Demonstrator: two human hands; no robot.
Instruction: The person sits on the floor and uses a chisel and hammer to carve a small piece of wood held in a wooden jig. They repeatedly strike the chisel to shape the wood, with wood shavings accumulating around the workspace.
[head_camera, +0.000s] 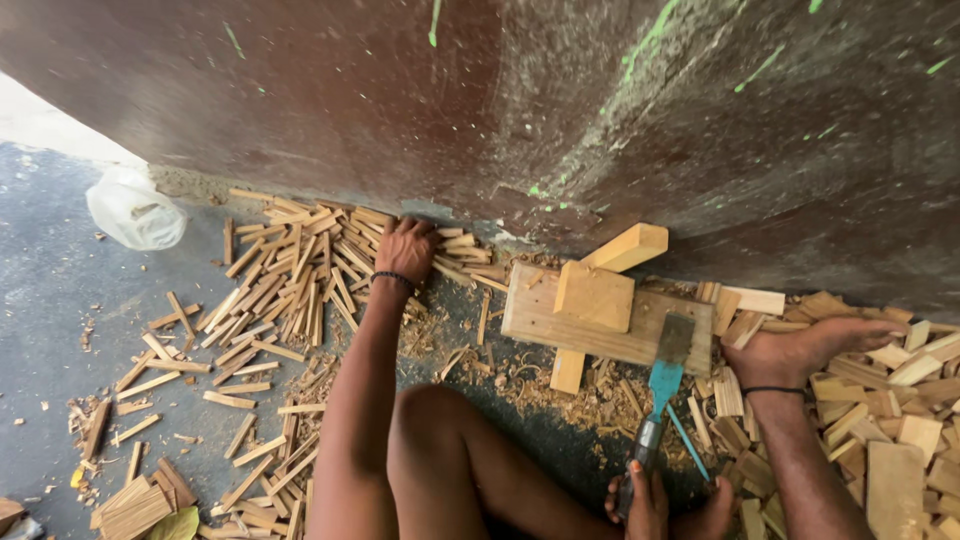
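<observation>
Knee (435, 410) nearest; left hand (405, 250) fingers grip wood sticks (290, 280), right hand (800, 350) fingers open over blocks (900, 400).

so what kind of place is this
Probably an informal floor-level woodworking spot: small cut wood sticks scattered on concrete, a wooden work block, and a teal-handled chisel. The left hand reaches into the sticks.

Your left hand (407, 250) reaches far forward on a nearly straight arm, palm down, fingers curled loosely downward, a dark band around the wrist. Your right hand (800, 350) stretches out to the right, palm down, fingers flat and together pointing right, also banded at the wrist. Your bent knee rises between both arms, and your toes show at the bottom edge.
</observation>
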